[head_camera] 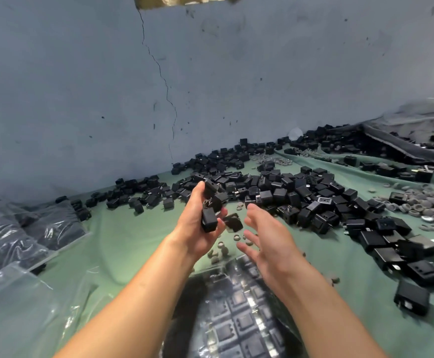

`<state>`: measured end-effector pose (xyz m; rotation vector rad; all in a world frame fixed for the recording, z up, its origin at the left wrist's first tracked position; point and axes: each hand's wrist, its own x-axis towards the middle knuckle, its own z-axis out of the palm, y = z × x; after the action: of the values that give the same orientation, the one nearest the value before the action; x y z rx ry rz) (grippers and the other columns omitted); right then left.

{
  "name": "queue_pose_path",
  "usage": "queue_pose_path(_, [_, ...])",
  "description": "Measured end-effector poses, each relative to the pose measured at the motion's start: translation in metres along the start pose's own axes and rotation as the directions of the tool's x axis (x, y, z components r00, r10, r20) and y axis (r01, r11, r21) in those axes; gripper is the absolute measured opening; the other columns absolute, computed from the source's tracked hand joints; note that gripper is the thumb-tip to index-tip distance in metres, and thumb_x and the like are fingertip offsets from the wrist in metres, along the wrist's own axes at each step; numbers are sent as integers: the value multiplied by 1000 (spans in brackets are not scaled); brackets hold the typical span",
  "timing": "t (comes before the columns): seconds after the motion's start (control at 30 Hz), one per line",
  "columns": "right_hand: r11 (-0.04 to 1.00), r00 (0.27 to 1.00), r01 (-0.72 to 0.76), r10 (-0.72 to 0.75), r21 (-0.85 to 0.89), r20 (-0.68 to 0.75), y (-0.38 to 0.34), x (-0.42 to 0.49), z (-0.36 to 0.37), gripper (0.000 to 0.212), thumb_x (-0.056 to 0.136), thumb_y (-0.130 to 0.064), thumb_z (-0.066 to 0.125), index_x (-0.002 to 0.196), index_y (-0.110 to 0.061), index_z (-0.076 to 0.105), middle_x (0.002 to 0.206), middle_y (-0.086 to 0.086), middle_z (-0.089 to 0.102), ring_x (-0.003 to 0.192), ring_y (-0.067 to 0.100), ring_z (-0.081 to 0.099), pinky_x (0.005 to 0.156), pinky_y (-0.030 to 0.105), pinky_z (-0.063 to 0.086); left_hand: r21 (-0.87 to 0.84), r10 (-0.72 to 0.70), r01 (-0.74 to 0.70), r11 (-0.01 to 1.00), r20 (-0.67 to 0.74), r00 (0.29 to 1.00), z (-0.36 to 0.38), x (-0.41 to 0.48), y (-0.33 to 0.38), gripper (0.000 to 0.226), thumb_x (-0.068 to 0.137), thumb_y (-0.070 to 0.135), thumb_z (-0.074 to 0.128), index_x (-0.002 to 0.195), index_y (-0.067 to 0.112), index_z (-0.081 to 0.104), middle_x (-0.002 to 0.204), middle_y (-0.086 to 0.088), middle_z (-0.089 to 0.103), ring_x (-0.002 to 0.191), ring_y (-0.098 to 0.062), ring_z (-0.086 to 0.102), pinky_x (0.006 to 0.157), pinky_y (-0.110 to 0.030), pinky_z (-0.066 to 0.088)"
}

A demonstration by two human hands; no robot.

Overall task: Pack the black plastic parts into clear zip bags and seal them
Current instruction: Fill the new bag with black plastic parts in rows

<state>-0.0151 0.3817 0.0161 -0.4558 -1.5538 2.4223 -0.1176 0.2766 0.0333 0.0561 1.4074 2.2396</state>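
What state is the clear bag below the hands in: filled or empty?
Filled: rows of black plastic parts show through the clear zip bag. Sealed or not, cannot tell.

Soft, even, cool light covers the green cloth [123,244], with only faint shadows. White glare streaks the clear zip bags [17,236] left of the cloth and the filled bag [236,319] at its near edge. Black parts [414,298] at its right edge are blurred; the wall [262,73] behind it bows.
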Motion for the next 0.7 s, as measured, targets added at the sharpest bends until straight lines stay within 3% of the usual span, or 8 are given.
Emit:
queue_pose_path(0.07, [989, 998, -65, 64, 137, 5, 3, -4, -1, 47, 105, -31, 46, 150, -19, 39, 147, 12, 47, 132, 31, 47, 103, 44, 47, -29, -20, 21, 999, 27, 999, 6, -8, -5, 36, 89, 57, 61, 97, 22, 63, 94, -3, 64, 64, -12, 55, 37, -20, 41])
queue_pose_path(0.17, [912, 981, -193, 175, 363, 80, 8, -11, -1, 42, 104, -34, 44, 139, -12, 49, 123, 19, 62, 107, 28, 63, 100, 42, 51, 27, -27, 25, 999, 63, 998, 17, -23, -14, 40, 90, 59, 59, 98, 20, 61, 85, -2, 59, 60, -10, 50, 39, -20, 40])
queue_pose_path(0.3, [908, 975, -219, 222, 356, 35, 16, -17, 5, 39, 103, -35, 42, 130, -15, 62, 109, 9, 68, 92, 22, 61, 91, 38, 49, 74, -62, 60, 995, 25, 998, 23, -39, -24, 45, 90, 61, 55, 102, 18, 62, 84, -3, 57, 61, -11, 46, 43, -21, 38])
queue_pose_path(0.4, [900, 979, -202, 190, 386, 69, 16, -19, 7, 40, 103, -40, 40, 133, -19, 57, 116, 13, 68, 102, 27, 64, 101, 49, 50, 233, 35, -25, 972, -41, 999, 21, -46, -21, 42, 91, 58, 55, 105, 18, 62, 80, -1, 60, 56, -12, 50, 44, -21, 39])
queue_pose_path(0.47, [895, 977, -206, 168, 395, 128, 16, -19, 8, 45, 102, -49, 37, 128, -23, 61, 121, 16, 68, 112, 34, 65, 100, 55, 49, 570, 223, -206, 795, 40, 974, 20, -51, -23, 35, 93, 54, 54, 107, 22, 60, 79, 2, 66, 55, -9, 61, 48, -25, 51])
queue_pose_path(0.53, [856, 974, -217, 156, 470, 165, 17, -18, 10, 53, 100, -55, 36, 121, -18, 67, 115, 14, 73, 111, 32, 67, 96, 53, 52, 786, 350, -359, 503, 194, 916, 21, -56, -31, 31, 92, 56, 53, 111, 32, 57, 89, 5, 69, 72, -8, 69, 69, -35, 60])
queue_pose_path(0.6, [783, 974, -221, 151, 581, 167, 18, -19, 12, 54, 97, -56, 41, 112, -12, 67, 102, 9, 72, 101, 26, 67, 88, 42, 53, 879, 421, -409, 245, 283, 861, 25, -61, -43, 34, 89, 64, 45, 110, 39, 53, 96, 9, 63, 84, -9, 64, 79, -39, 57])
queue_pose_path(0.7, [705, 971, -231, 117, 670, 210, 22, -21, 9, 50, 89, -59, 49, 105, -15, 66, 101, 11, 66, 94, 27, 64, 81, 38, 53, 916, 502, -390, 91, 296, 813, 33, -63, -58, 36, 86, 68, 37, 107, 43, 51, 105, 12, 50, 101, -7, 51, 86, -38, 51])
